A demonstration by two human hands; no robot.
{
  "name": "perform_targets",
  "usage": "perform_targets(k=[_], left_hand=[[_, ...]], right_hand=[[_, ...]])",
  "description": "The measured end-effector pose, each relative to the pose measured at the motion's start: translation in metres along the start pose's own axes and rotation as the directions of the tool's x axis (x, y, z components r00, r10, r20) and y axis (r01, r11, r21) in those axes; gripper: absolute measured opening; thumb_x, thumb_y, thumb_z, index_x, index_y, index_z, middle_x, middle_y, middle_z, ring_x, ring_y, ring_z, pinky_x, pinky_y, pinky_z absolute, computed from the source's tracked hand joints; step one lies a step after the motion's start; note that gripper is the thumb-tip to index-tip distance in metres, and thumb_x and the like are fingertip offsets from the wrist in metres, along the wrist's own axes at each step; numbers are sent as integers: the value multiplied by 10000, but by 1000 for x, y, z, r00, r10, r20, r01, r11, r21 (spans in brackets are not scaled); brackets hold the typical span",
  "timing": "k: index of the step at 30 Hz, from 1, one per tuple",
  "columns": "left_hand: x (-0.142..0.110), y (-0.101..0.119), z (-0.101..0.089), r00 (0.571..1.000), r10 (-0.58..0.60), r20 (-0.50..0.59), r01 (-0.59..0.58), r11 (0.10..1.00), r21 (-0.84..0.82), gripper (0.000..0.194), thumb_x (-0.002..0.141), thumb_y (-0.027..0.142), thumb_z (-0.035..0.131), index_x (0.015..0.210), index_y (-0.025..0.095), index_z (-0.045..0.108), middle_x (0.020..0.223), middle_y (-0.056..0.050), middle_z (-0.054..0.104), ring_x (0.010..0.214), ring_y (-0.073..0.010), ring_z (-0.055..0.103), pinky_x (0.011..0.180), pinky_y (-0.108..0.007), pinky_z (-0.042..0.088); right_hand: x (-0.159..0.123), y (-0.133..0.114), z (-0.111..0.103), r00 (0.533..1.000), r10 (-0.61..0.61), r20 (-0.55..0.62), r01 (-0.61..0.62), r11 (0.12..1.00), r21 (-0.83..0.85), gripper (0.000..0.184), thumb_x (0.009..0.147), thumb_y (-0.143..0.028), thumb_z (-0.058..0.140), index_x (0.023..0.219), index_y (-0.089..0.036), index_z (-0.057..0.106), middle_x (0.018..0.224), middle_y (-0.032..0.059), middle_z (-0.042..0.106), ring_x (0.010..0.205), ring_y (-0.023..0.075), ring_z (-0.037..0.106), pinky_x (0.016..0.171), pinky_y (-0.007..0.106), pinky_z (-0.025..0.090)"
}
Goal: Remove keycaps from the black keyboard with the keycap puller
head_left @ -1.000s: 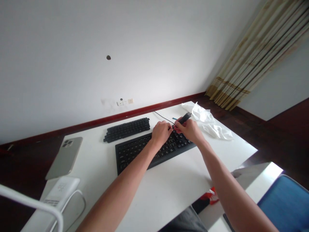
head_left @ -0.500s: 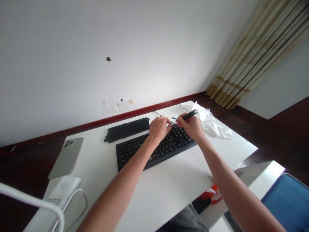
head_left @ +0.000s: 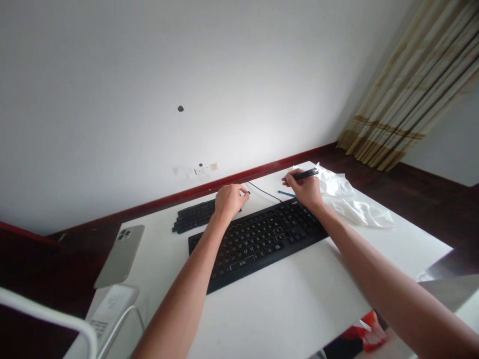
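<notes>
A black keyboard [head_left: 258, 239] lies across the white table, its key places mostly bare of caps. Pinched in my left hand [head_left: 230, 199] is a small black keycap [head_left: 247, 193], held above the keyboard's far edge. Loose black keycaps [head_left: 194, 215] stand in packed rows behind the keyboard, partly hidden by that hand. My right hand [head_left: 305, 189], over the keyboard's far right end, is closed around a black pen-shaped tool [head_left: 307, 173]; its working tip is not clear. A thin blue stick [head_left: 286, 193] rests on the table beside this hand.
A phone [head_left: 121, 254] lies at the table's left edge, with a white box-like device [head_left: 114, 311] and its cable nearer me. Crumpled white plastic [head_left: 344, 194] covers the right back corner. A black cord [head_left: 264, 190] runs from the keyboard toward the wall.
My left hand has moved left, away from the keyboard's upper right, with a keycap in its fingers. My right hand has lifted off the keys with the tool. The view has shifted slightly.
</notes>
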State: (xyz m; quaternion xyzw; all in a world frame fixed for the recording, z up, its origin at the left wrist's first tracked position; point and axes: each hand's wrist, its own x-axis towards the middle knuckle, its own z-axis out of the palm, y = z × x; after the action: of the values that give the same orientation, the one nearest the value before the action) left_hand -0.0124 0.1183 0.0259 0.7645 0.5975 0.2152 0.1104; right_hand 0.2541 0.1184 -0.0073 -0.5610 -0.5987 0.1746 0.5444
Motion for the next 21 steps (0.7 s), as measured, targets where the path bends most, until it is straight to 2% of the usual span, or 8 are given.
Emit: perform_targets(k=[4,8,11,13,16,21], left_hand=[[0,-7,-1,1000,3,20,-4,1000,29,103,888,323,753,916,275,841,866,-35,809,895,-239,749,818,-318,539],[2,-12,-9,1000,7,2,-7,1000,9,98,880,321,757,914,273,836,933,-46,822,997,-248,759,852,-319,543],[12,-12,-17,1000,14,9,-14,999,-33,120,889,355,757,935,273,833,985,-44,825,1047,-242,754,859,-311,546],[23,-10,-18,999,28,47,-28,1000,0,147,902,373,743,962,273,833,968,-43,823,998,-240,756,836,-317,550],[40,-5,-8,991,54,120,-64,994,86,157,909,362,724,965,267,836,926,-48,818,928,-240,755,807,-326,552],[53,-4,20,982,71,173,-94,988,125,82,828,242,762,853,242,840,790,-45,787,883,-242,754,837,-328,558]], right_hand=[[-6,2,2,1000,24,18,-25,999,37,303,952,-470,651,888,-180,712,911,108,818,780,234,810,731,322,669],[-7,1,6,997,29,75,-34,997,72,300,943,-469,672,901,-174,711,893,105,817,766,237,812,723,323,671],[-6,1,4,996,34,77,-38,998,49,303,946,-468,668,905,-173,722,884,102,821,767,238,814,721,316,670],[-6,0,2,997,35,72,-37,999,25,299,951,-459,660,898,-173,728,877,100,823,759,238,815,712,307,665],[-6,-1,1,996,28,86,-28,1000,1,302,957,-453,654,900,-169,739,872,101,827,748,240,817,721,304,660],[-6,0,3,995,22,102,-26,999,33,330,948,-493,669,895,-174,736,871,107,826,729,252,816,694,312,665]])
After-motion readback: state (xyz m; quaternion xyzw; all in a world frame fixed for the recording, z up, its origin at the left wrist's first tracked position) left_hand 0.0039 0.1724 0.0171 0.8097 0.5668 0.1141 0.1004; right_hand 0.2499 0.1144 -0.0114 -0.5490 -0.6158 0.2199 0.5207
